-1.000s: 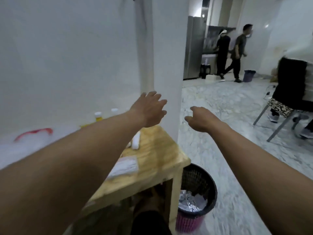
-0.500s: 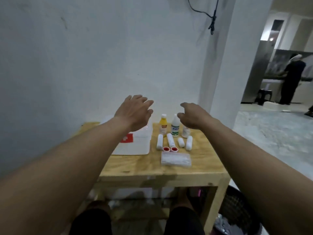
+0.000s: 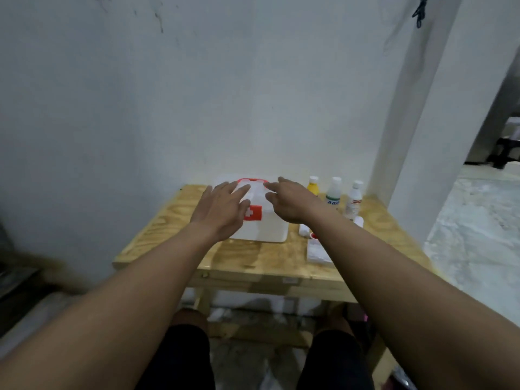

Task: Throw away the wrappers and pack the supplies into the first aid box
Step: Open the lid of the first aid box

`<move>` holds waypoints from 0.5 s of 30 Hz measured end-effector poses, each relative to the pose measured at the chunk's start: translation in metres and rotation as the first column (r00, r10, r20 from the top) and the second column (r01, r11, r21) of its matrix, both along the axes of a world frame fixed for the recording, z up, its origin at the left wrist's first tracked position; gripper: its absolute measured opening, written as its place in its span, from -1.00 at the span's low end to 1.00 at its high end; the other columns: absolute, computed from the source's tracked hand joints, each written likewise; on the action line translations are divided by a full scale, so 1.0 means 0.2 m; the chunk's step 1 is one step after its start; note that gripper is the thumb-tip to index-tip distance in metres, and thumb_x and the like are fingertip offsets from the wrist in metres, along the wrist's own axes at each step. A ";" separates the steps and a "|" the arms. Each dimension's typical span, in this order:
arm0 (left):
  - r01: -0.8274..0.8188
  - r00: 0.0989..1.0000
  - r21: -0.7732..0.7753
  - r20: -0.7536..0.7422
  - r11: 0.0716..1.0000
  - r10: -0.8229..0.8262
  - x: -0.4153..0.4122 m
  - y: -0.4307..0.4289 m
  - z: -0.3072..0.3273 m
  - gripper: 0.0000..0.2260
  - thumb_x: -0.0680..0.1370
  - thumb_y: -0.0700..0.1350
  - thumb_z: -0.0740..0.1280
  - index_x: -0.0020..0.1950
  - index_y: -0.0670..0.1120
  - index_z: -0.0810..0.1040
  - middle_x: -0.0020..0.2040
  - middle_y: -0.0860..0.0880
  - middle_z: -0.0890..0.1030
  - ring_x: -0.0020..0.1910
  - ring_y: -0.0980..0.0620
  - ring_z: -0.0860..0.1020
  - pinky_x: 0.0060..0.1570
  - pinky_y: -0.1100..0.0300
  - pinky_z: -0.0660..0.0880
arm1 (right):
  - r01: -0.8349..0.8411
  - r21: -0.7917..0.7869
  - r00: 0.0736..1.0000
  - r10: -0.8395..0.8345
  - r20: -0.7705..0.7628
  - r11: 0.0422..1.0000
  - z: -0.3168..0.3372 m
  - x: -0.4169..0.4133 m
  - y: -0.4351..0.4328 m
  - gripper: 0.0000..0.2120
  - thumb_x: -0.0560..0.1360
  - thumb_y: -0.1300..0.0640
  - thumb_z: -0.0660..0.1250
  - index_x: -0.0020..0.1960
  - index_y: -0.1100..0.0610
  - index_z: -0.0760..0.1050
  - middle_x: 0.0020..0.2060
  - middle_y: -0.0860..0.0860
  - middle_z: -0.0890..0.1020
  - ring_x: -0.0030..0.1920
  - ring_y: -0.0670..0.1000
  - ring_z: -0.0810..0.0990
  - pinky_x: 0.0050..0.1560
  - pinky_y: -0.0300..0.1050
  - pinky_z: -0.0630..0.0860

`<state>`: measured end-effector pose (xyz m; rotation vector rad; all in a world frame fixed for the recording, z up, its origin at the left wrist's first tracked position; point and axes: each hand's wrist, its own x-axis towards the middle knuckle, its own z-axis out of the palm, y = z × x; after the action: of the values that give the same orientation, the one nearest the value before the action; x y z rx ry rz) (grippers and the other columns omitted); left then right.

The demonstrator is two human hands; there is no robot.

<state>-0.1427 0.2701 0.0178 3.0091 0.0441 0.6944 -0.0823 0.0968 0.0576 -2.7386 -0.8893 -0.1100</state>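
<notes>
Both hands are being held empty over the box (image 3: 260, 220), which is sitting lid-down at table (image 3: 168, 220) centre-back: left hand (image 3: 222, 211) spread, right hand (image 3: 289, 202) loosely curled. Packing is judged not started; 3 bottles (image 3: 333, 192), rolls (image 3: 304, 229) and a packet (image 3: 316, 251) are being left outside, crowded right. Clear room is being offered front-left; wall close behind.
</notes>
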 end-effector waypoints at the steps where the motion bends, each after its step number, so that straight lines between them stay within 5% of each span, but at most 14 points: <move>1: -0.002 1.000 -0.012 0.005 1.000 0.002 0.00 0.00 -0.01 -0.56 0.68 0.07 0.07 0.56 0.02 0.30 0.54 -0.06 0.35 0.53 -0.10 0.26 0.47 -0.09 0.17 | -0.009 -0.002 1.000 0.009 0.004 1.000 -0.02 0.01 0.01 -0.55 0.70 0.10 0.02 0.57 0.12 0.22 0.47 0.16 0.36 0.48 0.14 0.27 0.38 -0.02 0.25; 7: -0.032 0.997 -0.010 0.066 0.999 0.032 0.01 0.02 -0.09 -0.52 0.67 0.13 0.08 0.58 0.05 0.25 0.57 -0.08 0.29 0.57 -0.09 0.18 0.50 -0.13 0.13 | 0.008 0.048 1.000 -0.007 -0.007 0.999 -0.04 0.03 0.00 -0.56 0.71 0.07 0.01 0.58 0.05 0.21 0.39 0.13 0.41 0.39 0.14 0.36 0.30 -0.03 0.30; 12: -0.110 0.972 -0.205 0.183 0.973 0.148 -0.05 -0.04 -0.18 -0.54 0.65 0.10 0.16 0.55 0.06 0.33 0.57 -0.12 0.28 0.58 -0.13 0.15 0.51 -0.14 0.13 | 0.013 0.072 1.000 -0.013 0.001 0.997 -0.07 0.01 0.00 -0.55 0.71 0.03 -0.01 0.59 0.00 0.19 0.48 0.12 0.32 0.46 0.16 0.29 0.36 0.01 0.26; 15: -0.161 0.931 -0.328 0.262 0.931 0.253 -0.09 -0.12 -0.21 -0.59 0.62 0.08 0.25 0.46 0.04 0.44 0.51 -0.11 0.34 0.48 -0.14 0.27 0.39 -0.09 0.32 | 0.021 0.076 1.000 -0.021 -0.006 0.997 -0.07 0.00 -0.01 -0.55 0.71 -0.01 -0.01 0.59 -0.03 0.17 0.56 0.12 0.21 0.53 0.15 0.20 0.44 0.01 0.17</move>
<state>-0.1617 0.2460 -0.0245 2.5996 0.4239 1.0518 -0.0816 0.0948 0.0439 -2.6767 -0.8376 -0.1386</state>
